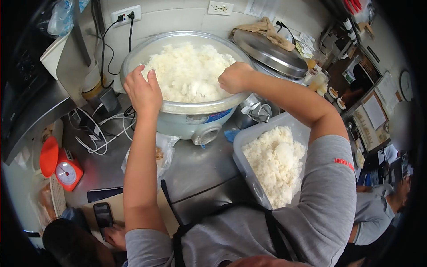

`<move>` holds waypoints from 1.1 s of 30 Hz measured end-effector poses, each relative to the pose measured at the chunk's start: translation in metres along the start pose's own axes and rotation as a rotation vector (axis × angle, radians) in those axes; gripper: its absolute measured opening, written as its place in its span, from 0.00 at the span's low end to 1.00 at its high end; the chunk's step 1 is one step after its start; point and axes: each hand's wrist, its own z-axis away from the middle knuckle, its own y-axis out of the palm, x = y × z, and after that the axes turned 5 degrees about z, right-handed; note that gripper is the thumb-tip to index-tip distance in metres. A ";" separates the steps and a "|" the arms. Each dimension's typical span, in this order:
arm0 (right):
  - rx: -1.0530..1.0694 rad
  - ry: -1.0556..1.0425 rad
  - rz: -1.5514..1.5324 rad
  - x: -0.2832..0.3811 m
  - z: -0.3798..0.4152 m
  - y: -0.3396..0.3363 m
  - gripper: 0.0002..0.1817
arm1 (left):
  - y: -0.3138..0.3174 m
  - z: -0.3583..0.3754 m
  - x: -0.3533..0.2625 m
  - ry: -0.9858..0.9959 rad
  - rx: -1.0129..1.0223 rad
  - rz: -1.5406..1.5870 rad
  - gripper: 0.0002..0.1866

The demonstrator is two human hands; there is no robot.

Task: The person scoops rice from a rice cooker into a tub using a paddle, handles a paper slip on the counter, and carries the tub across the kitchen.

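Note:
A large round rice cooker (171, 120) with its lid off stands at the back of the counter, heaped with white cooked rice (191, 73). My left hand (144, 89) is at the cooker's left rim, its fingers apart and holding nothing. At the right side of the heap, my right hand (234, 76) is closed, knuckles against the rice; whatever it grips, if anything, is hidden. To the right, beneath my right arm, a clear plastic tub (242, 153) contains more rice (276, 167). A metal container (255, 109) sits between cooker and tub.
A steel lid (271, 51) with a brown cloth (264, 31) lies behind right. An orange kitchen scale (69, 171), white cables (104, 142) and a plastic bag (167, 153) are at left. One person's hand (116, 236) is by a phone (103, 218); another person (378, 213) is at right.

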 end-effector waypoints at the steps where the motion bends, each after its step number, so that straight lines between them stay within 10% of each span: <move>1: -0.006 -0.017 -0.004 0.001 0.002 -0.003 0.15 | 0.000 0.000 0.000 0.001 0.000 0.002 0.18; 19: -0.281 -0.167 -0.663 0.006 -0.037 0.039 0.12 | -0.001 0.000 0.006 0.038 -0.012 0.032 0.16; 22: 0.012 -0.070 -0.865 -0.007 -0.035 0.026 0.11 | -0.001 0.000 0.007 0.047 -0.011 0.026 0.16; 33: -0.007 0.145 -1.029 -0.026 -0.001 0.008 0.12 | 0.000 0.001 0.004 0.029 0.014 -0.025 0.16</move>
